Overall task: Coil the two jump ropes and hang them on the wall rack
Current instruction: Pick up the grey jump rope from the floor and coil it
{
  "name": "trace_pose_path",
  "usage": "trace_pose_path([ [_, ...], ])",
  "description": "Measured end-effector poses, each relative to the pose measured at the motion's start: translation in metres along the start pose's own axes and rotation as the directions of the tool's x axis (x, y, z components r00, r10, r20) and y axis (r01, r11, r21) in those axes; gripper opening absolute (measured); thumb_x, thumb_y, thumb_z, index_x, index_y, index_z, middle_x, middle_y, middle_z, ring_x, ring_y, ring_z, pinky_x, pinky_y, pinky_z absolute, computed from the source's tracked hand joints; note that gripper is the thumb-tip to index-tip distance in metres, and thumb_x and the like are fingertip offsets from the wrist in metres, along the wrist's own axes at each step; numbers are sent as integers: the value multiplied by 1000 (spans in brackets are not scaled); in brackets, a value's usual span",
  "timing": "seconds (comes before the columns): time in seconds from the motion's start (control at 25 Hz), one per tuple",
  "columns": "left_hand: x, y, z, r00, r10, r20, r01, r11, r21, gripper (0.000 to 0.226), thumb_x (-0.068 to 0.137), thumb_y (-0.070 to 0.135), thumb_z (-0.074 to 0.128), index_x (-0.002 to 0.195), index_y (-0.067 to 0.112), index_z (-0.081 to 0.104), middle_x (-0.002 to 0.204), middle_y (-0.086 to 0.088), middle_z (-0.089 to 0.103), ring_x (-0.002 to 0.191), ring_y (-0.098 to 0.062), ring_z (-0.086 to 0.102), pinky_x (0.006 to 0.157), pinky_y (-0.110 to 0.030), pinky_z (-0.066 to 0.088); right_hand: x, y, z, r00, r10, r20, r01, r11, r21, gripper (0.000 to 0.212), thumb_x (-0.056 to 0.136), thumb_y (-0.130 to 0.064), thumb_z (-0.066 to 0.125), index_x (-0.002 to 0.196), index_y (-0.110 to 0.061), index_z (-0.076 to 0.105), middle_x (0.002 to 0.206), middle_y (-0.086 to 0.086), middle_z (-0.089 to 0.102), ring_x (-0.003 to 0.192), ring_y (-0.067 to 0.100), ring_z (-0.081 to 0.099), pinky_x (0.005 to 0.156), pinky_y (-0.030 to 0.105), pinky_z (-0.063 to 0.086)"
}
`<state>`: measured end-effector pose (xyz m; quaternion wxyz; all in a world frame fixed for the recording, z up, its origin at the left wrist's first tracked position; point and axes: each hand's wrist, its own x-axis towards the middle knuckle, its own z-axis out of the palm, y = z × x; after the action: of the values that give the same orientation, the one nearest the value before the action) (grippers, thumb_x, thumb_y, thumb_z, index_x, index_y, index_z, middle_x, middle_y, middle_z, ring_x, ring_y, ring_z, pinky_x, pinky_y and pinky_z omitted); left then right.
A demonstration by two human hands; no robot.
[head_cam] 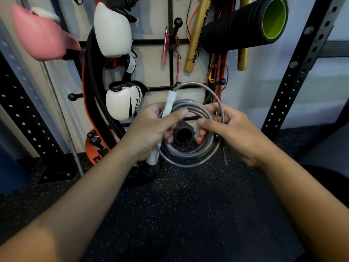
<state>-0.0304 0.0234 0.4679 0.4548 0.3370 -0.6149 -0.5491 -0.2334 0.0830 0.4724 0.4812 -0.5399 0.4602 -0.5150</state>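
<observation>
Both hands hold a grey jump rope (190, 129) wound into several loops, out in front of the wall rack (171, 59) and above the dark speckled floor (181, 208). The left hand (151, 129) grips the left side of the coil together with a white handle (166, 114), thumb pressed across the strands. The right hand (232, 129) pinches the right side of the coil, fingers curled through the loops; what looks like a thin end hangs down just below it, though blur makes that uncertain. On the far rack a pink-handled jump rope (171, 46) hangs from a peg. White boxing gloves (120, 72) hang to the left, a black foam roller (245, 23) at upper right.
</observation>
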Motion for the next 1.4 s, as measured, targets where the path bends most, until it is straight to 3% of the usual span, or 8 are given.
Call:
trace_pose_path([
  [0.28, -9, -1, 26, 941, 65, -332, -129, 976, -176, 19, 98, 27, 68, 97, 9, 62, 59, 6, 48, 48, -9, 45, 50, -30, 47, -4, 19, 36, 985, 46, -168, -28, 994, 104, 15, 103, -28, 58, 108, -15, 66, 81, 4, 66, 69, 20, 68, 62, 39, 60],
  [0.52, -26, -7, 52, 880, -13, -475, -200, 897, -395, 28, 105, 35, 53, 86, 15, 54, 53, 12, 54, 53, -7, 57, 73, -37, 52, -14, 32, 70, 978, 13, -207, 55, 946, 320, 24, 103, -30, 57, 110, -12, 71, 99, 3, 81, 96, 18, 76, 88, 34, 58],
  [0.72, -23, -10, 41, 915, 139, -378, -207, 968, -144, 28, 103, 40, 56, 88, 16, 54, 59, 11, 52, 55, -14, 55, 67, -42, 51, -14, 32, 63, 963, -23, -267, 71, 983, 172, 36, 105, -37, 53, 103, -5, 70, 95, 13, 77, 88, 22, 72, 79, 35, 54],
  [0.88, -18, -4, 25, 916, 256, -309, -247, 967, 67, 31, 101, 35, 62, 130, 31, 53, 68, 11, 59, 46, -14, 51, 51, -35, 50, -10, 11, 38, 947, -165, -274, 132, 982, -135, 20, 102, -37, 60, 99, -19, 69, 71, 3, 64, 63, 9, 60, 67, 26, 47],
  [1.04, -17, 2, 20, 930, 299, -216, -275, 952, 133, 55, 98, 42, 63, 144, 56, 38, 124, -6, 67, 45, -15, 54, 49, -37, 56, -11, 9, 34, 942, -265, -205, 194, 931, -310, 32, 104, -42, 48, 109, -15, 64, 64, 9, 67, 51, 3, 61, 55, 14, 45],
  [1.16, -18, 6, 19, 920, 326, -216, -294, 941, 166, 49, 101, 40, 58, 146, 49, 42, 100, -1, 71, 43, -13, 54, 45, -37, 56, -12, 13, 35, 928, -291, -231, 189, 905, -381, 38, 107, -43, 43, 102, -15, 67, 72, 11, 72, 57, 3, 60, 58, 19, 46],
  [1.24, -20, 8, 19, 920, 328, -214, -294, 939, 178, 47, 101, 39, 58, 145, 47, 43, 97, 2, 73, 41, -18, 53, 45, -40, 57, -12, 12, 33, 920, -322, -222, 213, 888, -408, 28, 107, -39, 45, 116, -21, 65, 77, 10, 72, 61, 1, 61, 63, 19, 46],
  [1.4, -23, 15, 19, 927, 345, -145, -313, 928, 205, 62, 100, 32, 61, 146, 62, 32, 146, -14, 53, 45, -18, 56, 47, -53, 60, -15, 12, 28, 911, -378, -164, 277, 856, -436, 57, 106, -42, 48, 158, -42, 24, 78, 4, 70, 73, 23, 70, 72, 41, 58],
])
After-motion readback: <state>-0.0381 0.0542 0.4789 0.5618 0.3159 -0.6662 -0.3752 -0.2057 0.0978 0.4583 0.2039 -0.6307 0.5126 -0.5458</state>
